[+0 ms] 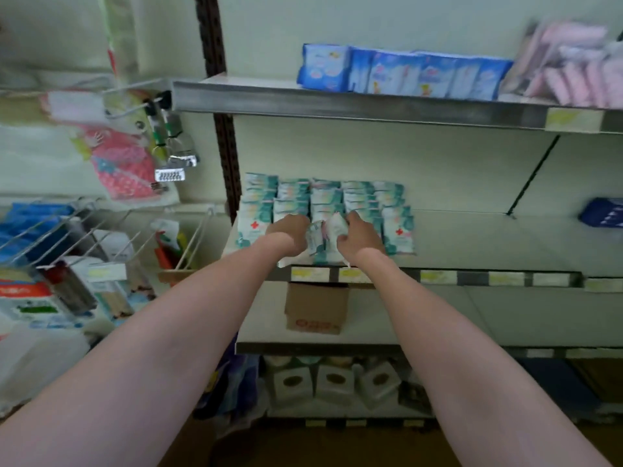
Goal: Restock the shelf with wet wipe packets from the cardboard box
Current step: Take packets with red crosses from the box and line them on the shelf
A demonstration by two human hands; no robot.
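While left hand (pixel 289 230) and right hand (pixel 358 234) clamp white-and-teal plastic wet wipe packets (pixel 325 235) above brown cardboard box (pixel 316 308), could topple neighbouring stacked rows (pixel 323 198).

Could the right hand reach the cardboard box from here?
Probably yes: the cardboard box sits on the shelf just below the right hand, nothing between, but that hand grips wet wipe packets.

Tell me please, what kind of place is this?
Most likely a small shop, in the hygiene aisle. Metal shelves carry yellow price labels on their front edges, identical wet wipe packets stand in rows, and a cardboard box sits on the shelf below. Both hands, left and right, hold packets.
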